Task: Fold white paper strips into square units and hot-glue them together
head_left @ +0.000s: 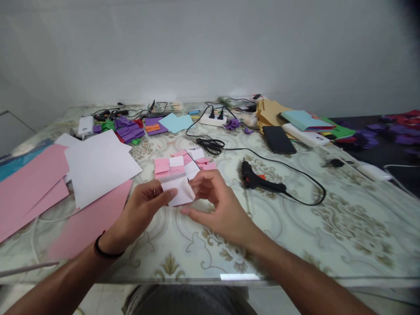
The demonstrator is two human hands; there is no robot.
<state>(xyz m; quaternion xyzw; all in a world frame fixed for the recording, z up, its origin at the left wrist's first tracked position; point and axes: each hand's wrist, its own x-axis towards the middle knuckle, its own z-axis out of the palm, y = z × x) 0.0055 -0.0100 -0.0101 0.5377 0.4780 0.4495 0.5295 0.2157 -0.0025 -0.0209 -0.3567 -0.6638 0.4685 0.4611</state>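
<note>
Small folded white paper piece (180, 186): above the middle of the bench, pinched at its left side; its right edge stands up as a flap.
Left hand (147, 202): its grip is closed on the paper piece, thumb on the upper face, fingers behind; a thin black band (102, 249) circles the wrist.
Right hand (219, 202): its grip is open, thumb and curled fingers apart, at the flap; whether the fingertips touch it, I cannot tell.
Small pink and white folded paper squares (162, 166): a loose cluster just beyond the hands.
Black glue gun (262, 182): lying right of the right hand, nozzle pointing away from the person, black cord curving off its handle.
White power strip (212, 120): toward the back, two black plugs seated in it.
Large white paper sheet (101, 168): to the left, overlapping large pink paper sheets (36, 177).
Purple folded paper strips (129, 132): heaped behind the white sheet.
Black flat rectangular device (279, 140): at the right, beside a stack of coloured paper (306, 120).
Bench (193, 258): pale, glossy, patterned with scrolls and leaves.
</note>
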